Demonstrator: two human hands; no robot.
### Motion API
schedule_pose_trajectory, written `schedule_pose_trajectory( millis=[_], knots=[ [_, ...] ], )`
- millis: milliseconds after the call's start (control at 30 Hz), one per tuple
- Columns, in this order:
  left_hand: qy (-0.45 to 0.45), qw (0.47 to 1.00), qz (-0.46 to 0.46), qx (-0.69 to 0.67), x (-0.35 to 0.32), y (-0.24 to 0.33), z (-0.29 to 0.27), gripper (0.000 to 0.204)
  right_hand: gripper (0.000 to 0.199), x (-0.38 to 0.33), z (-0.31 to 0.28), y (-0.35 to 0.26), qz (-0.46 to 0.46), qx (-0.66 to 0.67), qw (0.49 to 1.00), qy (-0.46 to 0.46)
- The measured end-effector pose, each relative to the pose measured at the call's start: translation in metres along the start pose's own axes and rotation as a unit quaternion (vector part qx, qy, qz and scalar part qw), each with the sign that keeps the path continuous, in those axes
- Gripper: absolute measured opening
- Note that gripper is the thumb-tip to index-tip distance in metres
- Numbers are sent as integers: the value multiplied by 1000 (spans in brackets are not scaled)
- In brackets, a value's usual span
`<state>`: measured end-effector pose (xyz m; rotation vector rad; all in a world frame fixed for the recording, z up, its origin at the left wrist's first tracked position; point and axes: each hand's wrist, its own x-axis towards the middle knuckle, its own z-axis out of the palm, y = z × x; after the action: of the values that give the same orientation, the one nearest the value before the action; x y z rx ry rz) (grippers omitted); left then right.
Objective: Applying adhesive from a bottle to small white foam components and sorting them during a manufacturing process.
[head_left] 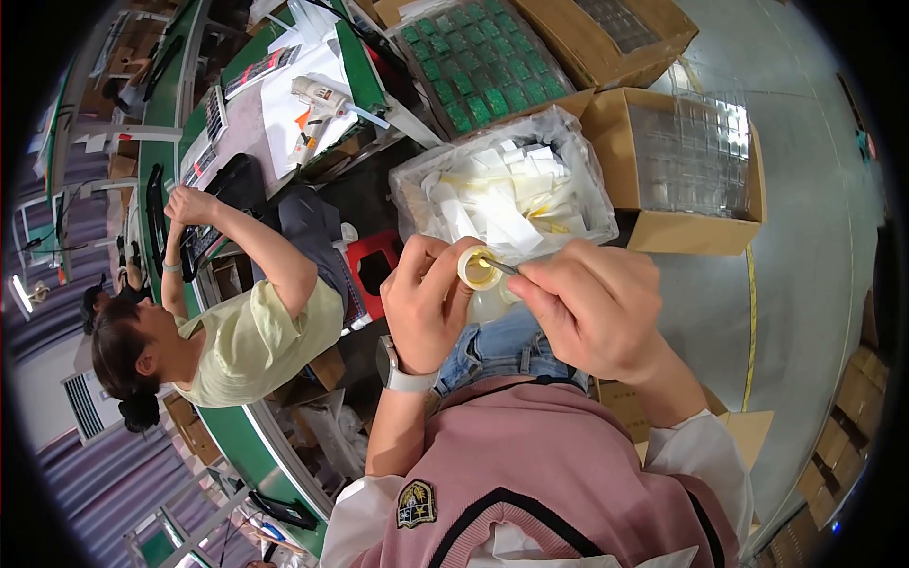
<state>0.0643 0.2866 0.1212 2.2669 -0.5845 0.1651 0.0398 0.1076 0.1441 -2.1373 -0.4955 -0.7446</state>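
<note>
L hand point(426, 295) is gripping a small bottle point(481, 286) (yellow inside) near the bin point(600, 194) w/ white strips point(509, 220). R hand's point(592, 308) fingers are pinching a metal tool point(500, 267), tip sitting in the bottle's mouth.

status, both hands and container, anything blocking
Left hand: holding small open container. Right hand: thin metal tool, tip at container's mouth. Nothing visibly between them.
</note>
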Motion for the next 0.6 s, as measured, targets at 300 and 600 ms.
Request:
schedule_pose_trajectory(
  millis=[300, 600],
  knots=[
    [1, 998, 56, 32, 3, -1, 6, 23, 12, -9, 16, -1, -34, -58, 998, -16],
    [9, 998, 61, -22, 7, -3, 8, 19, 11, -3, 17, 6, 170, 175, 970, 6]
  ],
)
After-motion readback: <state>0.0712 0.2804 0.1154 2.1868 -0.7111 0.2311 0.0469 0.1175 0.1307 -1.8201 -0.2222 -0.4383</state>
